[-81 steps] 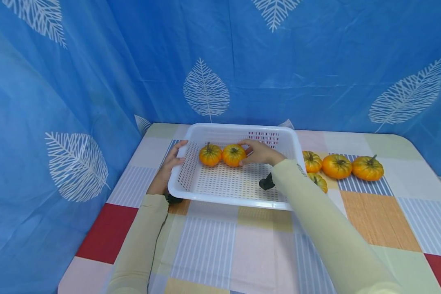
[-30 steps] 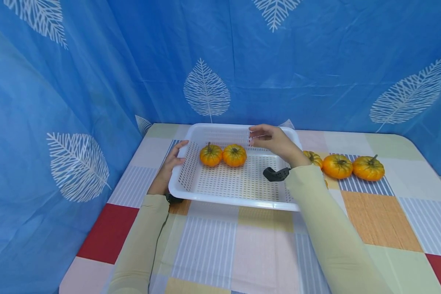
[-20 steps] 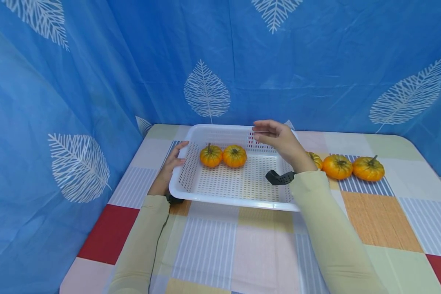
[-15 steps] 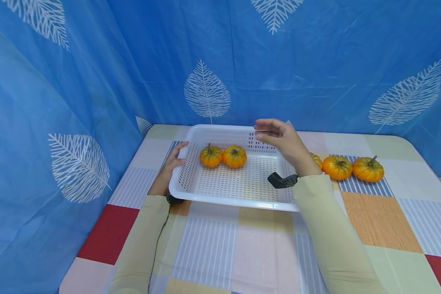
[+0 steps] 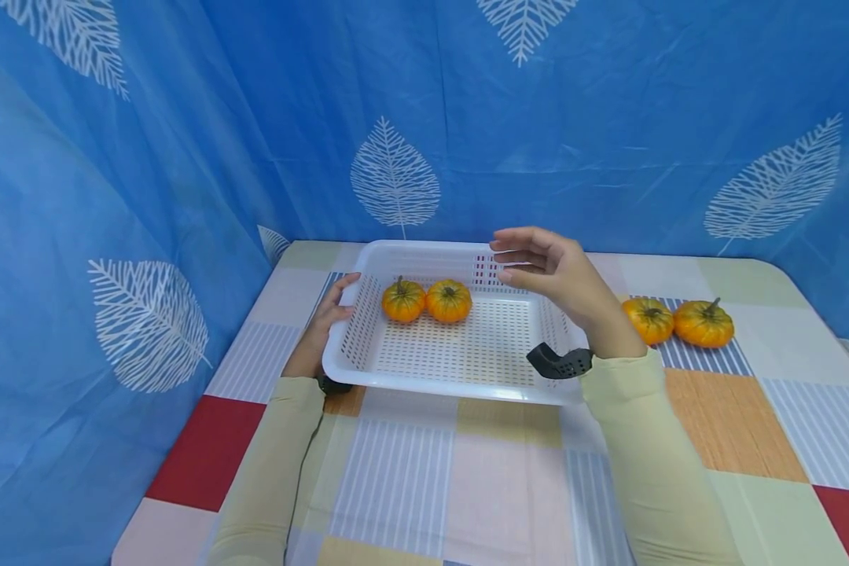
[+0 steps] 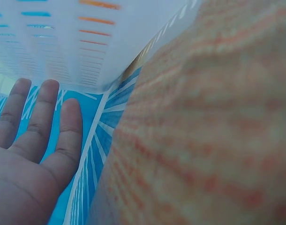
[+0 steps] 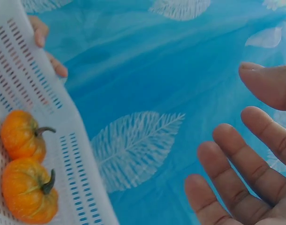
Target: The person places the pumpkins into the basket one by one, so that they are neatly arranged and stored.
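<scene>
A blue curtain (image 5: 573,173) behind — white leaf prints (image 5: 396,174) across it; patchwork tablecloth (image 5: 505,472) below — red, orange, striped.

The basket (image 5: 424,385) between the hands (image 5: 321,324) (image 5: 562,271) is white, its pumpkins (image 5: 449,303) orange (with greenish streaks); beyond the hands, the curtain (image 5: 573,110) is blue with white leaves (image 5: 396,174); below, multicoloured patchwork cloth (image 5: 502,487).
</scene>
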Demonstrator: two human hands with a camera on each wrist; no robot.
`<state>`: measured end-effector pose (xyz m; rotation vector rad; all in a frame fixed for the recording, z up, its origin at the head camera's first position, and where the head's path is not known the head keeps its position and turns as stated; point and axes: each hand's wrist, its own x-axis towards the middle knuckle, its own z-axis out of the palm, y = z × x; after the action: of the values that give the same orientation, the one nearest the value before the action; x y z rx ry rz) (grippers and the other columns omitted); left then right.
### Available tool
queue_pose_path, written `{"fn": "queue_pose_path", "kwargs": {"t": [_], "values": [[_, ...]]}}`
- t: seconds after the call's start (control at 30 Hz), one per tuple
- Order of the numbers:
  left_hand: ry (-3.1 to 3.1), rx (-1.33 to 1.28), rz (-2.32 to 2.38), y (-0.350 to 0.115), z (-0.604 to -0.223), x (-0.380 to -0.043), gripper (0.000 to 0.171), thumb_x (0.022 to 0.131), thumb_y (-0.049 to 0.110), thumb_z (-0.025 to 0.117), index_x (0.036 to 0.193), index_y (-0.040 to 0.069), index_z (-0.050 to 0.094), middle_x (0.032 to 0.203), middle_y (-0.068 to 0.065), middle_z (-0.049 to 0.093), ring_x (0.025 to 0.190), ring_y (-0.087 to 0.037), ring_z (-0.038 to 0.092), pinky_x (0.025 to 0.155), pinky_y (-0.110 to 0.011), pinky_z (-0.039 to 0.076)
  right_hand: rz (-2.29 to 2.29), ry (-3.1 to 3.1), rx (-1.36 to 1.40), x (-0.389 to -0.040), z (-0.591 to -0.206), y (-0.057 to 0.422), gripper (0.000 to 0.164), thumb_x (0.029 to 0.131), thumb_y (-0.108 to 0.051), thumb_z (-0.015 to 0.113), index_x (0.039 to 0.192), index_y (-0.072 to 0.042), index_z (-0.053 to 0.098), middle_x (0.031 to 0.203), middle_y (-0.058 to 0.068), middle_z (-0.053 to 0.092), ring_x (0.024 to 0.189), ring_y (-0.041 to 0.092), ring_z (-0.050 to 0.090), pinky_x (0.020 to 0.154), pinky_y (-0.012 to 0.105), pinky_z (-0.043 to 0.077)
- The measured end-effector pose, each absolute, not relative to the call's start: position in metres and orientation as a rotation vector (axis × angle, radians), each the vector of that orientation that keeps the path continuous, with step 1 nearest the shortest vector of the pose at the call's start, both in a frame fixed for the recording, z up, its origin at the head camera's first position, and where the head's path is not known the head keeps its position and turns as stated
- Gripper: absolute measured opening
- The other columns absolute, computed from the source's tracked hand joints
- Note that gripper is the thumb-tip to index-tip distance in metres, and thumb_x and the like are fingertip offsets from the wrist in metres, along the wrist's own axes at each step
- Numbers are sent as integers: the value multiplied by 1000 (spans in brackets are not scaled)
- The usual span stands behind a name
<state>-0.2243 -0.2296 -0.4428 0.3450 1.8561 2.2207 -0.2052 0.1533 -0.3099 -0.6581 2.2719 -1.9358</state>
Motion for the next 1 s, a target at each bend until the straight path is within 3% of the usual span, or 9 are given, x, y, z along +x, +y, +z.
{"fn": "queue_pose_path", "kwargs": {"t": [0.57,0.67,0.9,1.0], "values": [[1806,423,2256,-231,-447,-229,63,96,13,39,156,32,36,175,-19,16,134,-39,40,95,-42,54,-1987,2302,-795,-168,-300,174,49,94,13,74,141,1,65,137,5,69,123,23,66,102,24,54],[1804,423,2258,-230,-446,-228,64,96,12,38,156,31,36,175,-19,16,133,-39,40,95,-42,54,-2039,2269,-854,-164,-302,179,49,92,16,72,137,-2,68,136,5,70,122,21,67,102,24,53],[1795,433,2273,-230,-446,-228,63,95,10,38,155,32,38,175,-19,15,132,-37,41,95,-41,54,-2132,2208,-1005,-154,-308,189,52,87,29,64,134,7,67,133,8,72,120,20,68,102,23,54],[1785,455,2275,-231,-446,-228,63,95,10,38,153,34,40,175,-21,14,131,-37,41,94,-40,55,-2151,2203,-1033,-151,-311,193,55,87,30,61,135,5,68,132,11,72,119,21,68,102,24,54]]}}
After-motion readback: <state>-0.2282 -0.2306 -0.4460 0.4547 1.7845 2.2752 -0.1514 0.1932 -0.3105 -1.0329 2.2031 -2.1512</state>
